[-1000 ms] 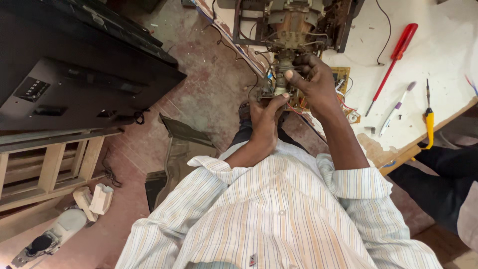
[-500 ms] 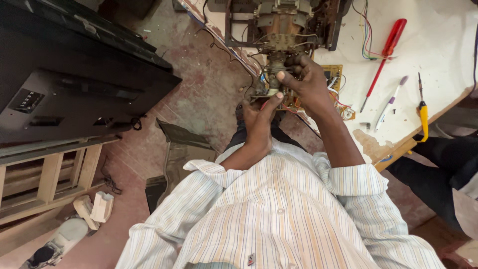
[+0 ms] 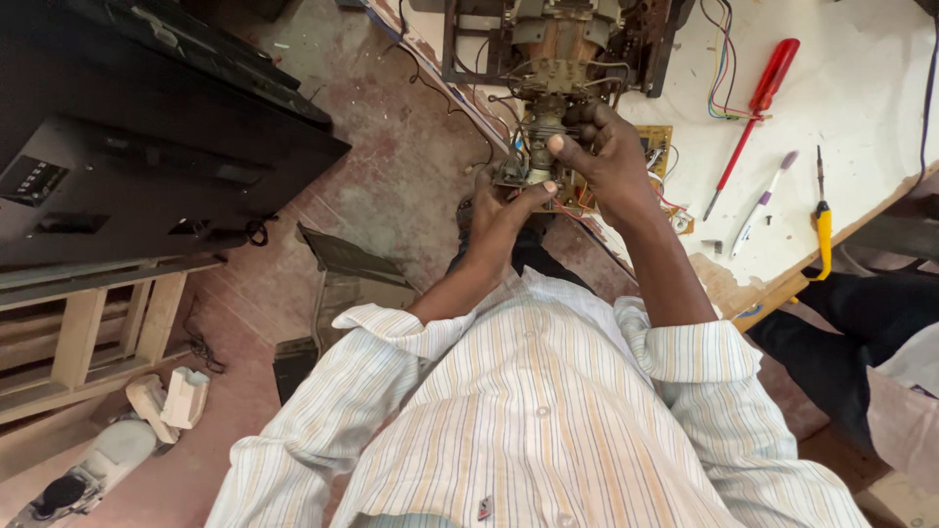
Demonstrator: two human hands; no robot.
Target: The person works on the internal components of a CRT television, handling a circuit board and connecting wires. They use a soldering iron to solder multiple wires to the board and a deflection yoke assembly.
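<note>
Left hand: our left hand, upper centre of the frame, closes its fingers around the lower edge of the small circuit board, thumb pressed on top.
Right hand: our right hand, just right of the left, curls tight around the same board and the neck above it, thumb tip pale against the metal.
Circuit board: a small, dull, grimy piece with red and blue wires trailing under it, gripped between both hands at the upper centre.
Tube assembly: the neck runs up into a bulky metal and copper-wound assembly at the top edge, tangled with thin wires.
Second board: a yellowish flat board lies just right of our right hand.
Table: a chipped, off-white table fills the upper right.
Tools: a red-handled screwdriver, a white and purple pen and a yellow-handled tool lie well apart from our hands.
Shirt: striped, pale cotton sleeves are rolled at the elbows.
Black casing: a glossy black casing sits upper left on a slatted wooden frame.
</note>
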